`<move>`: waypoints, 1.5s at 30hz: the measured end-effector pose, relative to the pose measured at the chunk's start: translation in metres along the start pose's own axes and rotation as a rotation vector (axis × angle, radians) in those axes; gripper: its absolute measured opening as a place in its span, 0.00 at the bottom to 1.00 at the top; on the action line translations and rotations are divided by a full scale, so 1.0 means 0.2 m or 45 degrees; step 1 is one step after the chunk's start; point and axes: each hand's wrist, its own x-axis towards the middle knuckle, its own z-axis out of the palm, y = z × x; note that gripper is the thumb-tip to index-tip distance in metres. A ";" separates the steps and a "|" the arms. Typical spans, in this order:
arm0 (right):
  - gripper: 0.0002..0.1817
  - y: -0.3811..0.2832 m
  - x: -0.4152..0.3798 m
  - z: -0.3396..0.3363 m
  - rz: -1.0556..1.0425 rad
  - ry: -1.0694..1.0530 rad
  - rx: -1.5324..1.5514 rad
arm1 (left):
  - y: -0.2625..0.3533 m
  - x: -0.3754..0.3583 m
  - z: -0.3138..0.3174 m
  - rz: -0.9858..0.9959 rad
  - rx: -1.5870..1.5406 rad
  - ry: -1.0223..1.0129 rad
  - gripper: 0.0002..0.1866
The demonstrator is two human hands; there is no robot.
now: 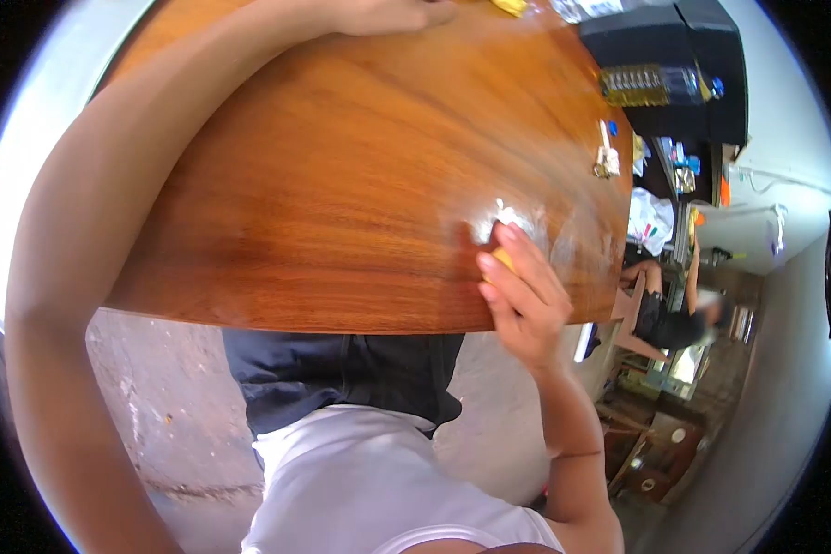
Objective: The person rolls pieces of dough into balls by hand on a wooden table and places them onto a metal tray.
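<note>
Near the front edge of a glossy brown wooden table [342,185], my right hand [531,300] presses a small yellow sponge [503,258] against the top. Its fingers cover most of the sponge, and a dark edge shows beside the fingertips. Wet-looking smears and a bright glare lie on the wood around it. My left arm reaches across the left side of the table, and my left hand [383,15] rests on the far part of the top, cut by the upper edge of the view. It seems to lie flat with nothing in it.
A yellow item [510,6] and clear plastic [586,9] lie at the far edge. By a black box [660,42] is a bottle of yellow liquid [651,85]. Small items [607,159] sit on the table's right side. Another person [679,319] sits in the background.
</note>
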 end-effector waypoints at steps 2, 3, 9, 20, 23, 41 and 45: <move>0.15 0.10 -0.04 -0.04 -0.022 0.059 -0.017 | -0.03 0.00 0.00 0.044 0.015 -0.010 0.19; 0.15 0.16 -0.03 -0.06 -0.032 0.047 -0.014 | -0.03 0.00 0.01 0.080 0.002 0.019 0.19; 0.20 0.55 0.57 0.12 0.153 0.300 -0.075 | -0.04 0.00 0.01 0.091 -0.027 0.015 0.19; 0.21 0.01 0.02 0.06 0.142 0.126 0.051 | -0.10 0.00 0.03 0.133 -0.164 0.091 0.17; 0.20 0.19 -0.11 -0.02 0.175 0.234 -0.040 | -0.08 0.02 0.06 0.229 -0.145 0.120 0.17; 0.14 -0.10 0.07 0.06 -0.022 0.198 0.219 | 0.05 -0.08 0.05 -0.017 0.170 -0.035 0.12; 0.15 0.29 0.04 0.02 0.026 0.199 -0.032 | 0.07 -0.10 0.04 0.015 0.126 0.009 0.16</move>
